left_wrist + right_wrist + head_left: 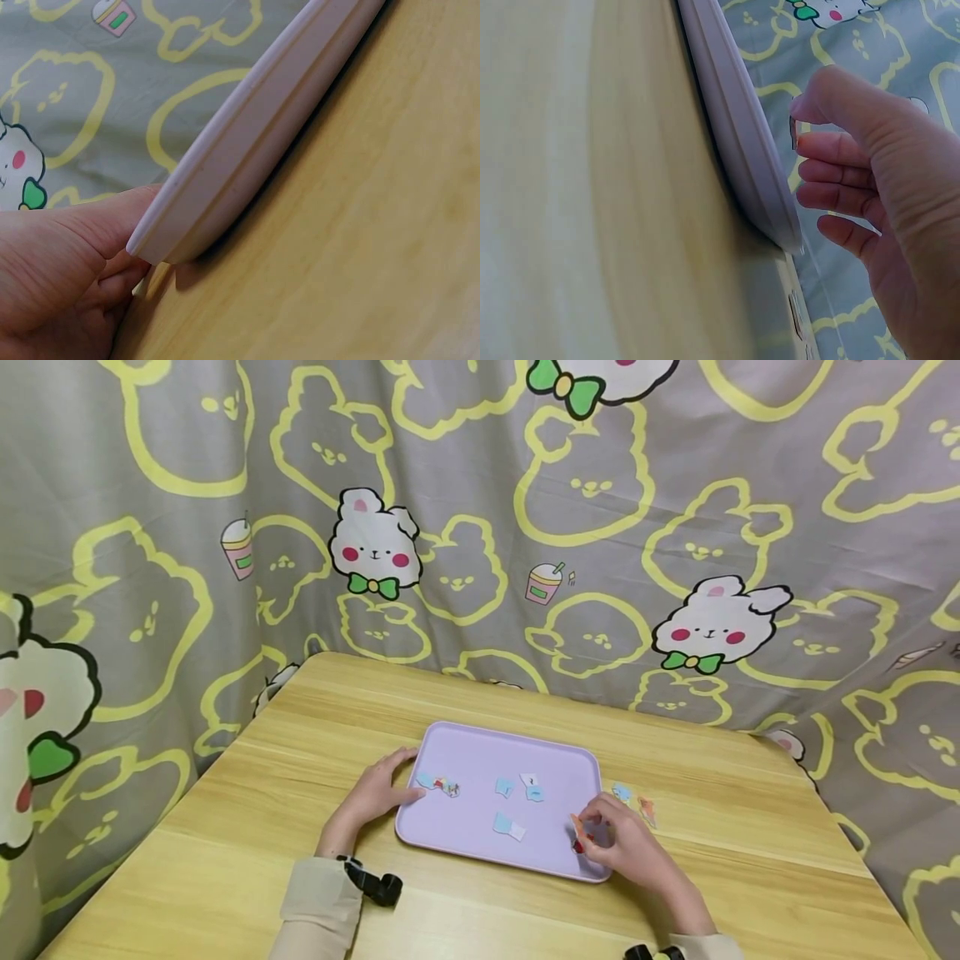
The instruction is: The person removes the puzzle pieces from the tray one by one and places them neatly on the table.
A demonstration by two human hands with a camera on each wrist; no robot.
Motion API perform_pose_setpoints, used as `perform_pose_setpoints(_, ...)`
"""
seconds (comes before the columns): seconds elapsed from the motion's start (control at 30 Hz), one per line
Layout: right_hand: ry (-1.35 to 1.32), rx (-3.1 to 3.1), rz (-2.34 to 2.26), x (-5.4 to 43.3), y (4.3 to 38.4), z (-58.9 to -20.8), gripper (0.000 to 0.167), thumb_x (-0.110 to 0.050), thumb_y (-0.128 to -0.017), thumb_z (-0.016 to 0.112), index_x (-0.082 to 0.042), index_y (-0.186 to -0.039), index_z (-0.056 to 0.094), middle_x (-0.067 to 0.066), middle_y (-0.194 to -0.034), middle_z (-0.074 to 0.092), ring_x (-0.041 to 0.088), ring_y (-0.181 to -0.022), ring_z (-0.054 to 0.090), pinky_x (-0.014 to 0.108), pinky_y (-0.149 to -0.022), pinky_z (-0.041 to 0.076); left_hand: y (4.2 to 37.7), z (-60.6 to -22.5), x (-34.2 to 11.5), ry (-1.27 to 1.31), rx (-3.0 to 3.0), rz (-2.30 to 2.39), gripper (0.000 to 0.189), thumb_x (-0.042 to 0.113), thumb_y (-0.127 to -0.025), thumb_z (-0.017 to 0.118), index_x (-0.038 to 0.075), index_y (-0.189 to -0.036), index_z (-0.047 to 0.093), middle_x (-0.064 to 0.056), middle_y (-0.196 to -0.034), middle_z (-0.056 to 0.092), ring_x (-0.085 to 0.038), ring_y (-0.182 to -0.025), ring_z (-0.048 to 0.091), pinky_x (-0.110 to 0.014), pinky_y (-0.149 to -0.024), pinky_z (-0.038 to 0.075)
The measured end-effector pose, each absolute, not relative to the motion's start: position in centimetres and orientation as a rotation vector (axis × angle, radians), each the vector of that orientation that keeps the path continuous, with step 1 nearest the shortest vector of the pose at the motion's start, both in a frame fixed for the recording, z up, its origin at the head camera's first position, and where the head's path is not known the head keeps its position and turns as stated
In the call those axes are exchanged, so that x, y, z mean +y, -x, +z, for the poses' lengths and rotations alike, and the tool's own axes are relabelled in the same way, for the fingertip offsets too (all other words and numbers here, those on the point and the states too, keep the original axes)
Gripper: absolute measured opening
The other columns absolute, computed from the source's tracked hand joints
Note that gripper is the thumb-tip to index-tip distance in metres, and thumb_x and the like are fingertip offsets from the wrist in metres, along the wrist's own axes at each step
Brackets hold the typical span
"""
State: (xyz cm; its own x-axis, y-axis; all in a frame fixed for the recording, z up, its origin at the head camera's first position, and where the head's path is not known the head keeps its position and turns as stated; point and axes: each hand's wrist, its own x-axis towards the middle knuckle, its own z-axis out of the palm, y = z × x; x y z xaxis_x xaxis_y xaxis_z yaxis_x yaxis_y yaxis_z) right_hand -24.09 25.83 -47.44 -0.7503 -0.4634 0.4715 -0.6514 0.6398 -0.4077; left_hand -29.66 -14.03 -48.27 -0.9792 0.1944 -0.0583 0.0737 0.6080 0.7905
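Note:
A lilac tray (pixel 465 853) lies on the wooden table. My left hand (pixel 377 792) grips its left end, with the thumb over the rim and the other fingers along the outer side. Above the tray's right end, my right hand (pixel 621 839) pinches a small orange puzzle piece (pixel 577 825) between thumb and index finger. Seen from the right wrist, that piece (pixel 793 127) is thin and almost edge-on. On the tray lie a joined colourful strip of pieces (pixel 438 783) near my left thumb, and blue-and-white pieces (pixel 508 827) around the middle.
Right of the tray, a blue-and-yellow piece (pixel 622 792) and an orange piece (pixel 647 811) lie on the table (pixel 750 827). A grey curtain (pixel 480 485) with yellow bear outlines hangs behind the table and at its sides.

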Motion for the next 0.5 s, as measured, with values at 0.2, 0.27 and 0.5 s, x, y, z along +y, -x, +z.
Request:
perform_pose_setpoints(0.2, -0.778, -2.58, 0.777, 26.7, 24.0, -47.4, 0.032, -0.003, -0.068, 0.08, -0.023, -0.086, 0.064, -0.012, -0.083, 0.059, 0.005, -0.076, 0.054, 0.062, -0.086, 0.037, 29.6, -48.2, -14.0, -0.219, 2.675, 1.33, 0.07, 0.022, -0.088, 0.073, 0.01, -0.149, 0.041, -0.025, -0.158, 0.028, -0.046, -0.147, 0.024, -0.061, -0.119, 0.024)
perform_pose_setpoints(0.27, -0.757, -2.58, 0.786, 27.0, 24.1, -47.5, 0.032, -0.002, -0.069, 0.08, -0.024, -0.086, 0.063, -0.013, -0.082, 0.058, 0.005, -0.075, 0.053, 0.063, -0.086, 0.034, 29.7, -48.3, -14.0, -0.224, 2.678, 1.327, 0.07, 0.022, -0.088, 0.073, 0.009, -0.149, 0.041, -0.025, -0.158, 0.028, -0.046, -0.147, 0.025, -0.062, -0.119, 0.024)
perform_pose_setpoints(0.5, -0.702, -2.573, 0.786, 28.4, 24.2, -47.5, 0.03, -0.001, -0.067, 0.081, -0.016, -0.088, 0.065, -0.01, -0.085, 0.061, 0.009, -0.076, 0.056, 0.027, -0.069, 0.049, 29.7, -48.3, -14.1, -0.23, 2.688, 1.325, 0.069, 0.021, -0.089, 0.072, 0.009, -0.149, 0.041, -0.025, -0.158, 0.03, -0.046, -0.146, 0.026, -0.061, -0.119, 0.024)
